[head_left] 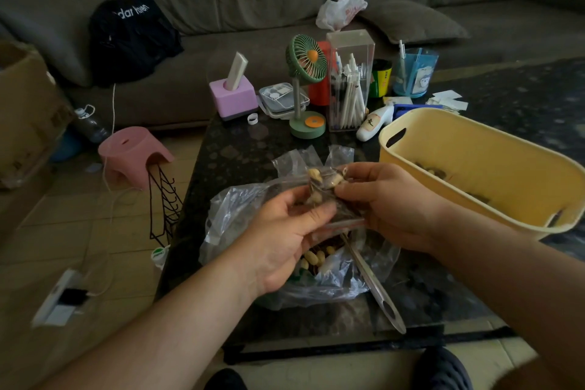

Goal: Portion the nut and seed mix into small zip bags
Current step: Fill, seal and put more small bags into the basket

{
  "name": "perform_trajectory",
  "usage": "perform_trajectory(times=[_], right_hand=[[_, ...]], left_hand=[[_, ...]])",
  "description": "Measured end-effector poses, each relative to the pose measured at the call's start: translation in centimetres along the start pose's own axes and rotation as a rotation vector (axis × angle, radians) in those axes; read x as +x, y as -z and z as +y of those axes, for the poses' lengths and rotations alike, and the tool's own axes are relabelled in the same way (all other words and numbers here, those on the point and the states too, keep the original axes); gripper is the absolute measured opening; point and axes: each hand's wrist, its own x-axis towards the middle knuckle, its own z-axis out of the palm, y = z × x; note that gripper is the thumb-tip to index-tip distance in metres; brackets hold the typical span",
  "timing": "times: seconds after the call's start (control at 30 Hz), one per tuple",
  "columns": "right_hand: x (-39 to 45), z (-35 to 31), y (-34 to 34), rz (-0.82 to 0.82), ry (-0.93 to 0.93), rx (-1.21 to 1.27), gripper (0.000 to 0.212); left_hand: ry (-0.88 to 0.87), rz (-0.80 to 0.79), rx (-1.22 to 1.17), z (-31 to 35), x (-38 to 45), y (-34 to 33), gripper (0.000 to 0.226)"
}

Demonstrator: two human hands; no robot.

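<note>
Centre of frame: both hands hold one small zip bag (326, 187) above the dark surface (240, 149). The left hand (285, 237) comes in from lower left, palm up, its grip narrow with fingers and thumb pinching the bag's lower left part. The right hand (392, 199) comes in from the right, grip likewise narrow, thumb and fingers pinching the bag's right side. Pale nuts show through the plastic.

Directly below the hands lies the large clear bag of mix (319, 266), open, crumpled, resting on the surface near its lower edge. A metal spoon (373, 282) lies with its bowl end in the mix, its handle running toward the lower right past the bag's rim.

Right of frame: a yellow tub (474, 149) just beside the right hand, some dark contents on its floor.

Upper centre: a green desk fan (305, 79), a clear pen box (349, 79) and a pink block holder (234, 98) crowd the far side of the surface. Bare dark surface lies between that clutter and the hands. The surface's left edge runs close beside the large bag; a pink stool (133, 152) stands on the floor beyond it.
</note>
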Motion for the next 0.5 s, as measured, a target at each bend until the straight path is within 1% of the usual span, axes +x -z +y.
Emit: perform_trajectory(times=[0.1,0.2,0.3,0.4,0.5], right_hand=[[-0.11,0.04,-0.1,-0.033,-0.006,0.024,0.03],[-0.05,0.33,-0.23,-0.053,0.035,0.0,0.041],[0.14,0.48,-0.33,-0.024,0.064,-0.022,0.046],[0.22,0.56,-0.32,0.006,0.092,-0.02,0.041],[0.3,0.61,-0.15,0.033,0.099,-0.009,0.036]], left_hand=[[0.042,0.02,0.021,-0.32,0.12,-0.03,0.032],[0.068,0.021,-0.01,-0.07,0.12,-0.18,0.031],[0.074,0.037,-0.043,0.01,0.23,-0.21,0.032],[0.032,0.04,-0.048,-0.05,0.16,-0.37,0.031],[-0.047,0.047,-0.036,-0.14,-0.13,-0.54,0.041]])
